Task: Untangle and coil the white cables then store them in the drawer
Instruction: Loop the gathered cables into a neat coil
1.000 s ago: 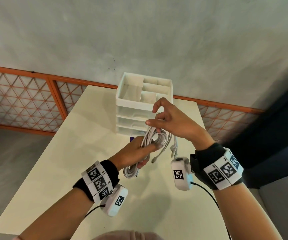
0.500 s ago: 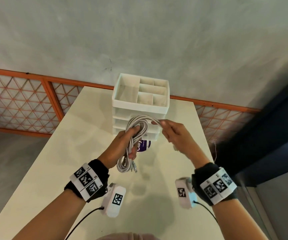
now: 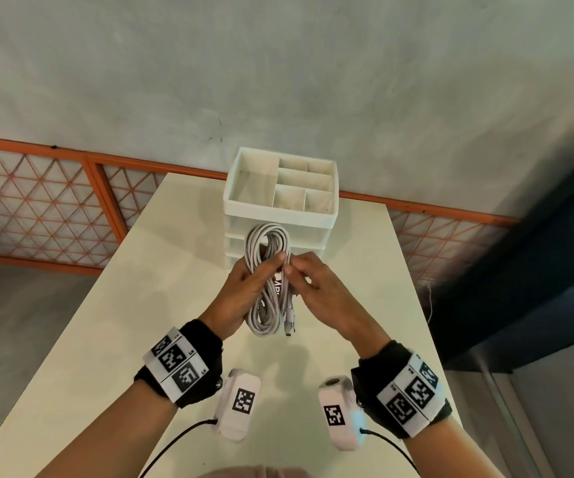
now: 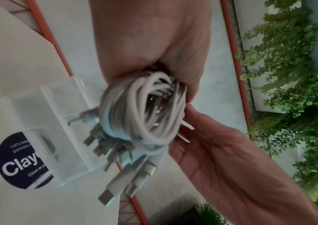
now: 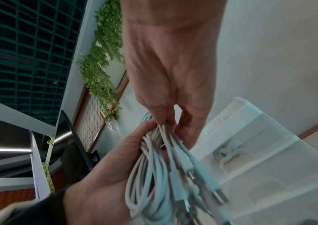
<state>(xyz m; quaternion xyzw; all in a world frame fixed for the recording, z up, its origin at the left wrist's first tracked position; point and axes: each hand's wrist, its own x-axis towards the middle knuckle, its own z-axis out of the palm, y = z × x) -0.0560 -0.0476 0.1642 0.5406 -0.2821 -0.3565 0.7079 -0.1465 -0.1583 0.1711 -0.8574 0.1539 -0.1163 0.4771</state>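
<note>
A coil of white cables stands upright above the table, held in front of the white drawer unit. My left hand grips the coil round its middle, thumb across the front. My right hand pinches the strands at the same spot from the right. Several metal-tipped plugs hang loose below the loops. In the right wrist view my right hand's fingers close on the bundle lying in the left palm. The drawers look closed, and one clear drawer holds another white cable.
The cream table runs from me to the wall, with the drawer unit at its far edge. A dark round sticker sits on the unit's front. An orange lattice railing lies beyond the left edge, a dark panel to the right.
The coil has swung from hanging low to standing upright before the drawers. My right hand came down and in from the right strands to pinch the middle beside the left thumb.
</note>
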